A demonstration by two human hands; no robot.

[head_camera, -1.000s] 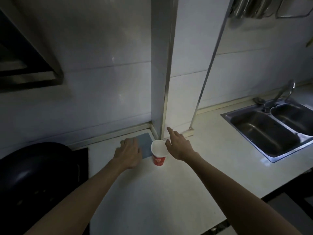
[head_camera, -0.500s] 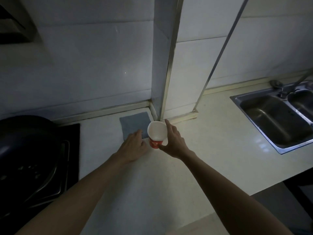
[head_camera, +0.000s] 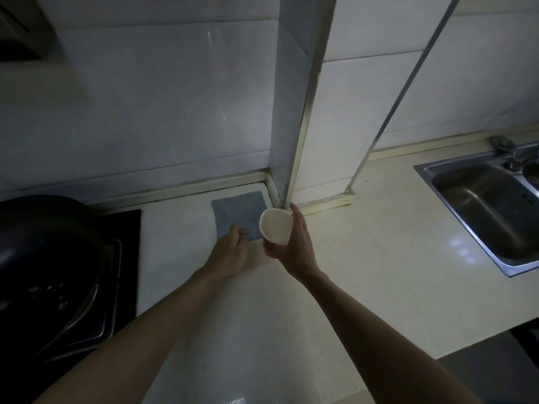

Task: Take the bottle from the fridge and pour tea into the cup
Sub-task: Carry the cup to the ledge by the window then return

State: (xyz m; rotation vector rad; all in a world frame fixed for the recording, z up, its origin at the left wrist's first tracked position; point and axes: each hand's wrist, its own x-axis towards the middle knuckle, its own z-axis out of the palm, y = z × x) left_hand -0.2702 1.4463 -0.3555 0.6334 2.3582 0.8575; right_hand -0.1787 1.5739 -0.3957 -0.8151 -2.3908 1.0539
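Note:
My right hand (head_camera: 296, 246) grips a paper cup (head_camera: 275, 225), white inside with a red outside, lifted off the counter and tilted so its mouth faces me. The cup looks empty. My left hand (head_camera: 229, 253) rests on the pale counter (head_camera: 379, 258) just left of the cup, its fingertips pinching the near edge of a blue-grey cloth (head_camera: 237, 212). No bottle and no fridge are in view.
A black wok (head_camera: 38, 258) sits on a dark stove at the left. A steel sink (head_camera: 481, 211) with a tap lies at the right. A tiled wall corner with a metal strip (head_camera: 303, 141) stands right behind the cup, and a slanted metal pole (head_camera: 388, 118) beside it.
My right hand closed on the cup, lifted it off the counter and tilted it toward me. My left hand slid back to the cloth's near edge. The view dipped downward.

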